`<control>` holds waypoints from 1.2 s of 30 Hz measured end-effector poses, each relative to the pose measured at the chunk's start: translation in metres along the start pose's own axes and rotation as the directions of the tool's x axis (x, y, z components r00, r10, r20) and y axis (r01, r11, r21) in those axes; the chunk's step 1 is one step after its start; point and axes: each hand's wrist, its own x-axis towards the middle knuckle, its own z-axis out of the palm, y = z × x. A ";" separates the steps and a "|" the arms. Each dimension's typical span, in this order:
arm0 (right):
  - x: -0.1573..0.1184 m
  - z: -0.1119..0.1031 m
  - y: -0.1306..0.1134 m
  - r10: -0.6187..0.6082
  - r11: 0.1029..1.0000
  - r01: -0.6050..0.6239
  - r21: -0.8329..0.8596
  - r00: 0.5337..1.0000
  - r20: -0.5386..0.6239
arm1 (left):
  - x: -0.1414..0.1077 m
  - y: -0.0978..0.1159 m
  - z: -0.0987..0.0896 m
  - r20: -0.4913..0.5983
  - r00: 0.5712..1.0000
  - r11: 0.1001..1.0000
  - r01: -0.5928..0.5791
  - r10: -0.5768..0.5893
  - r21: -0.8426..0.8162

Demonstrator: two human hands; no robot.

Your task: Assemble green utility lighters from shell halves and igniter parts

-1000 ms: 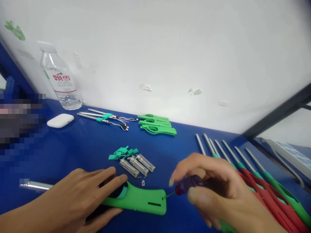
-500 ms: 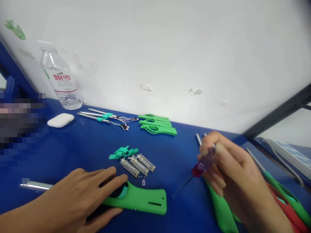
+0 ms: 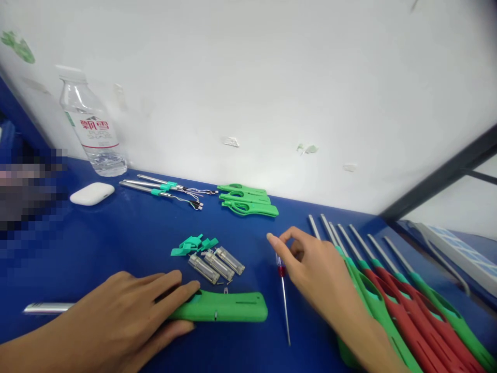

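bare left hand (image 3: 135,305), bare right hand (image 3: 314,267), slender fingers (image 3: 178,295), uncovered wrists (image 3: 355,321), bare forearms (image 3: 27,348)

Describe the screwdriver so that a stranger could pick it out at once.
On the blue table, find the gap between the green lighter under the left hand and the row of red and green lighters. There, its handle partly hidden by the right hand, the screwdriver points toward the viewer. Its red collar and much thinner shaft set it apart from the lighters.
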 end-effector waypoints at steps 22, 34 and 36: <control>-0.032 -0.014 -0.032 -0.372 0.838 0.086 0.538 0.812 0.449 | 0.005 0.000 0.001 -0.135 0.991 0.998 -0.019 0.010 -0.063; -0.041 -0.017 -0.032 -0.323 0.611 -0.241 0.754 0.794 0.515 | -0.005 -0.011 -0.008 -0.241 0.960 0.989 0.137 -0.145 -0.049; -0.041 -0.026 -0.033 -0.328 0.592 -0.329 0.736 0.736 0.593 | -0.006 -0.011 -0.009 -0.257 0.960 0.993 0.107 -0.114 -0.041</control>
